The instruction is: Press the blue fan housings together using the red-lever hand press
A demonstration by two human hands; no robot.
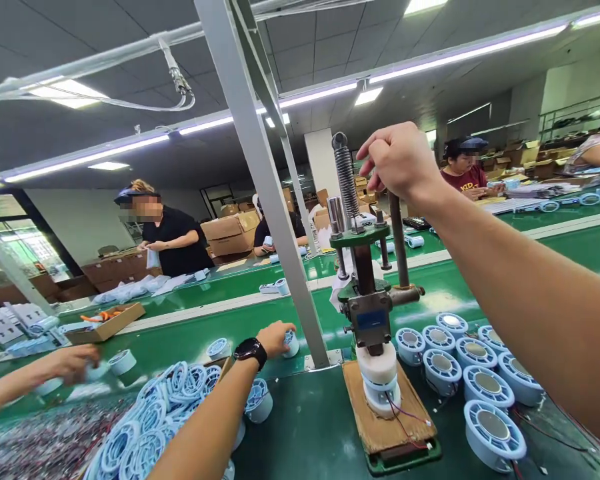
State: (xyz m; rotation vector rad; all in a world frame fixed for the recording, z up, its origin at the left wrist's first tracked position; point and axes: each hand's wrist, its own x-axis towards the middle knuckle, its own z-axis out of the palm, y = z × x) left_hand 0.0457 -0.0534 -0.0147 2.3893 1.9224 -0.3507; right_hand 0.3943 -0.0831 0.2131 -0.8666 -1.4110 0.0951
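Note:
My left hand [274, 339], with a black watch on the wrist, reaches over the green belt with its fingers closed on a light-blue round plastic housing [292, 345]. Raised at the right, my right hand [400, 157] curls around the top of the lever [399, 240] of a hand press; its palm hides the lever's end. Under the press [373, 313], a white block [377, 363] rests on another blue housing [381, 395] with thin wires, set on a brown board [353, 380].
Several blue housings with silver discs [493, 427] stand right of the press. Blue rings [145, 413] are heaped at left, beside blurred wired parts [55, 433]. A co-worker's hand [73, 363] is over housings at far left. A grey post [265, 180] rises beside the press. Other people sit or stand beyond the belt.

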